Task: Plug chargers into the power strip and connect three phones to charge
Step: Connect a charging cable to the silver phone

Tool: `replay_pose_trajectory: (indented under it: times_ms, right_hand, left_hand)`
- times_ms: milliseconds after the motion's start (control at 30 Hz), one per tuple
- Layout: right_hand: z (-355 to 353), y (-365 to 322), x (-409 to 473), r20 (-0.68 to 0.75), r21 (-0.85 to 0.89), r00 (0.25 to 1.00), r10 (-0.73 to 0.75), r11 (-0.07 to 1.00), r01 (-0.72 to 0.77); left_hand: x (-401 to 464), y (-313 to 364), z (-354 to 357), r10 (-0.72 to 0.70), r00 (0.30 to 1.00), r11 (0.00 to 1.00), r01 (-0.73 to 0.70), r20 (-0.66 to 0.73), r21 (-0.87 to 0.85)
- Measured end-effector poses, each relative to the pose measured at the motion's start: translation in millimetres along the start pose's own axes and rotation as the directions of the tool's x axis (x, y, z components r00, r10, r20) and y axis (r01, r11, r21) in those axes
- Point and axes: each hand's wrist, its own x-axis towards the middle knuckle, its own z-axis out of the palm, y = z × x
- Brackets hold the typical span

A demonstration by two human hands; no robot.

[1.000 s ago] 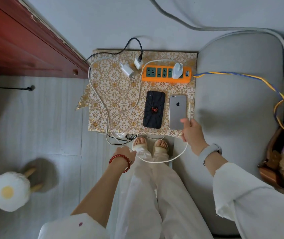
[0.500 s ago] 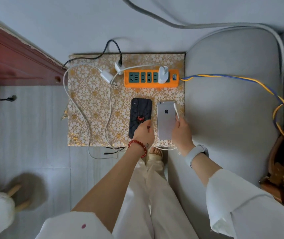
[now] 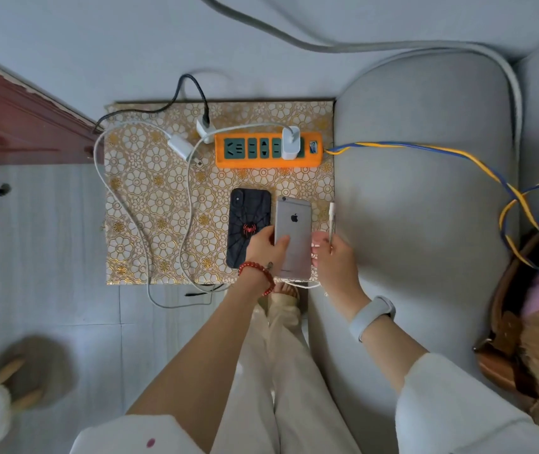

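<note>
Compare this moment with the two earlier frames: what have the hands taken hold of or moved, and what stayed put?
The left hand, down by the feet a second ago, has come up and now grips the silver phone, lifting its near end. The right hand still pinches the white cable plug, now beside the phone's right edge. Unchanged: black phone lying flat, one white charger in the orange power strip.

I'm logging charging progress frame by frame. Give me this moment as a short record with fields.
left hand: grips the silver phone
right hand: pinches the white cable plug, not yet in the phone
black phone: on the patterned mat, no cable attached
power strip: one white charger plugged in
loose chargers: two, beside the strip
</note>
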Motion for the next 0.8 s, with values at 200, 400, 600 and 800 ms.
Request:
replay_pose_trajectory:
  times_ms: [200,400,600,800]
  right_hand:
    - [-17,-13,-28,0.070,-0.048,0.991,-0.111,0.992,0.115]
    - [-9,-12,-48,0.233,-0.037,0.965,-0.122,0.990,0.134]
    - [0,-14,-57,0.287,-0.050,0.948,-0.136,0.986,0.157]
    - [6,-26,-56,0.229,-0.109,0.957,-0.181,0.972,0.209]
  left_hand:
    - [-5,8,-31,-0.066,0.996,0.954,0.046,-0.060,-0.296]
    - [-10,17,-48,-0.125,0.992,0.815,0.082,-0.035,-0.574]
    - [-13,26,-57,-0.155,0.987,0.693,0.087,-0.030,-0.715]
    - [-15,28,-57,-0.157,0.987,0.671,0.088,-0.024,-0.736]
